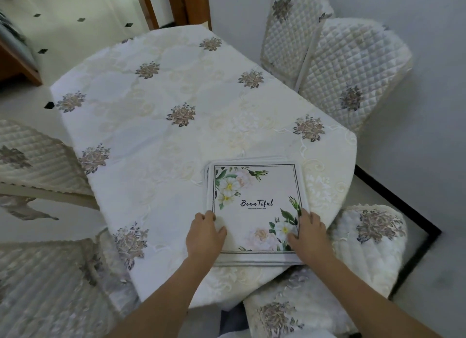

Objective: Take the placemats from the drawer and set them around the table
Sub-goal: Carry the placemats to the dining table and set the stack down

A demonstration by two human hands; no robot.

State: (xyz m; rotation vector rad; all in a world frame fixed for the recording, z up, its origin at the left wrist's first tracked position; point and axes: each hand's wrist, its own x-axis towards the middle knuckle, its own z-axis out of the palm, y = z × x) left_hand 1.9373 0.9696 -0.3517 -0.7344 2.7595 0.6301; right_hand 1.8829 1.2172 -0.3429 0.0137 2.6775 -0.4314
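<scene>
Table (156, 106): fills the centre of the frame, covered by a cream tablecloth (121, 136) embroidered with grey-brown flower motifs.

Chairs: two with quilted covers (353, 68) at upper right, overlapping one another; one (32, 158) at the left edge; one (368, 239) at lower right; further covered seats at lower left and bottom centre.

Floor (75, 17): pale tile with small black diamonds, upper left.

Stack of placemats (254, 211): lower centre-right of the frame, lying on the tablecloth near the table's near edge. Top mat white, black line border, white and pink flowers at two corners, word "BeauTiful" in the middle. Edges of mats beneath show at its left and far sides.

Left hand (205, 233): grips the stack's near-left edge, thumb on top.

Right hand (309, 233): grips the near-right edge, thumb lying on the flower print. Hands apart, one at each side.
</scene>
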